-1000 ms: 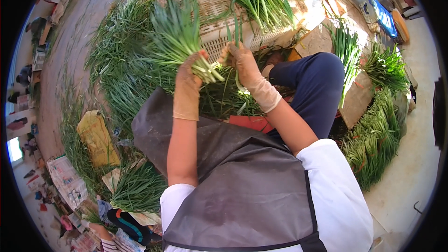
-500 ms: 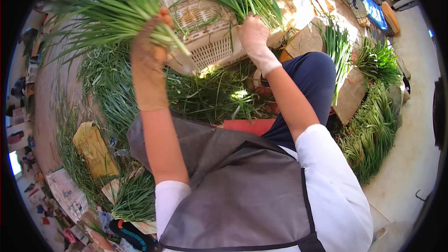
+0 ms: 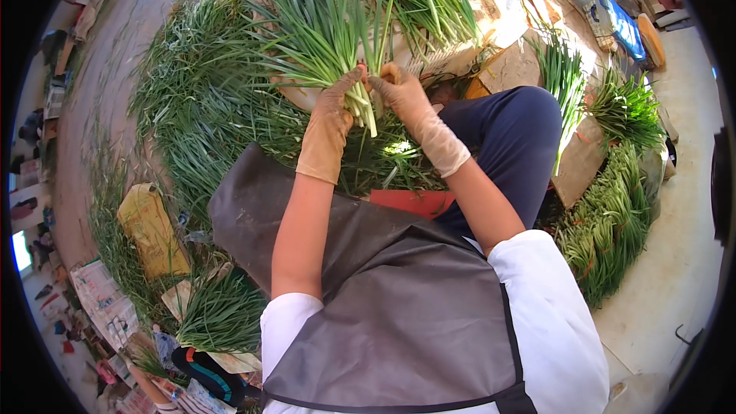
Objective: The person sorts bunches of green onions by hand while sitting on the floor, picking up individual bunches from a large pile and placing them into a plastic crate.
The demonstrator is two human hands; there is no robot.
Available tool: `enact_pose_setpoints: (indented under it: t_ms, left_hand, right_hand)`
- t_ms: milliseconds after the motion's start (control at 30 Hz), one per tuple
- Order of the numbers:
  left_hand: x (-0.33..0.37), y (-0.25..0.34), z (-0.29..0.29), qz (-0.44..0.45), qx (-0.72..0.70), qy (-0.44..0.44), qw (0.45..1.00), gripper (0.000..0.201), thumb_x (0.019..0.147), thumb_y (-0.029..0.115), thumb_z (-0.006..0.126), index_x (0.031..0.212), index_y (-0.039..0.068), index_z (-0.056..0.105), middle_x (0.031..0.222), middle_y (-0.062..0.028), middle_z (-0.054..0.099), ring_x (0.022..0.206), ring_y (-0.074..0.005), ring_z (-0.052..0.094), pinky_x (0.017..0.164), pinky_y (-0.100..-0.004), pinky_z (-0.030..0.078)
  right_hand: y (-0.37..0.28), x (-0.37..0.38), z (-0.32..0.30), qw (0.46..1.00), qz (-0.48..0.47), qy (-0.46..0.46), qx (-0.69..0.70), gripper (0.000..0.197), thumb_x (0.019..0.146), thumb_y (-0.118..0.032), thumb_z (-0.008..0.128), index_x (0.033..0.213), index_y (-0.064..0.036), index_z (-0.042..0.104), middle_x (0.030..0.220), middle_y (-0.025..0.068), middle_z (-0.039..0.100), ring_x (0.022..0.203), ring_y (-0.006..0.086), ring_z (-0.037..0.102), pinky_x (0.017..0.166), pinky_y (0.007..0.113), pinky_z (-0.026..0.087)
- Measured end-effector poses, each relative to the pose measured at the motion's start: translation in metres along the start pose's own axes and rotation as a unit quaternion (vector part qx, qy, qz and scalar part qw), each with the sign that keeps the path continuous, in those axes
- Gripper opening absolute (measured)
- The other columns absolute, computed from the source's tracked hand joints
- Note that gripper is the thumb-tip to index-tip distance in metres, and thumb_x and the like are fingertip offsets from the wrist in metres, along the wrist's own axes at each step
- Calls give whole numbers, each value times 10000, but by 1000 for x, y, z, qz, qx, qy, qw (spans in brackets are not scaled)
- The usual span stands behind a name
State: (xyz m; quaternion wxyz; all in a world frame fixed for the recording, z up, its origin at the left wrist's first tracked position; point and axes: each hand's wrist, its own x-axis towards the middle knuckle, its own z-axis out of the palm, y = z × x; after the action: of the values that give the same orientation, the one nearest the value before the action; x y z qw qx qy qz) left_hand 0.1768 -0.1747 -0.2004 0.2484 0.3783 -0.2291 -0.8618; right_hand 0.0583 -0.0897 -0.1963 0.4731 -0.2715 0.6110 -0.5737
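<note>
A thick bunch of garlic chives (image 3: 326, 46) stands in my gloved left hand (image 3: 331, 111). Its fingers wrap the bunch near the pale cut ends, and the long green leaves fan out upward. Close against it, my gloved right hand (image 3: 405, 96) is closed in a pinch on a few chive stalks (image 3: 377, 50). The two hands almost touch. Behind them more loose chives (image 3: 429, 0) lie over a white plastic crate (image 3: 441, 57), which is largely covered by leaves.
Loose leaves (image 3: 207, 123) heap up on the left. To the right are tied chive bundles (image 3: 609, 222) and more bunches (image 3: 625, 107) by cardboard (image 3: 576, 161). A yellow sack (image 3: 153, 230) lies left. Another person's forearm (image 3: 149, 386) shows at lower left.
My left hand has brought the bunch right and down, in front of the crate. My right hand has drawn back from the pile on the crate with a few stalks, toward the bunch.
</note>
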Motion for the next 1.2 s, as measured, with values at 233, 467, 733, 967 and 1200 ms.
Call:
enact_pose_setpoints:
  t_ms: [233,467,733,967,1200]
  left_hand:
    - [-21,8,-7,-22,61,36,997,268,717,164,707,919,27,596,782,-56,605,663,-168,603,588,-299,516]
    - [-10,44,-23,71,27,89,993,286,720,171,699,946,18,615,791,-55,611,662,-173,588,547,-316,516]
    - [-7,-1,-31,20,13,77,997,244,817,132,585,1012,-16,588,818,-75,607,676,-183,590,546,-294,486]
    - [-7,-22,-11,79,26,165,983,169,797,115,611,894,-23,597,725,-72,590,610,-139,567,494,-249,454]
    - [-1,-23,-5,52,-58,142,987,134,796,114,611,860,-3,595,704,-53,577,559,-137,535,484,-242,449]
  right_hand:
    - [-3,-21,12,997,33,-68,-11,246,849,-238,552,755,-16,503,608,-1,451,564,86,404,541,234,363]
    - [19,-52,-8,790,93,-262,-547,343,832,-331,470,914,-26,603,907,179,615,865,318,584,789,386,443]
    - [-9,3,26,979,28,-50,-193,318,789,-299,604,866,10,599,695,82,595,644,132,531,633,268,428]
    - [14,0,24,998,-17,18,-59,134,794,-129,604,771,1,579,705,39,626,637,93,524,621,231,421]
    - [4,-10,33,927,-159,147,-306,152,811,-146,553,773,-1,579,640,28,596,582,79,502,565,237,414]
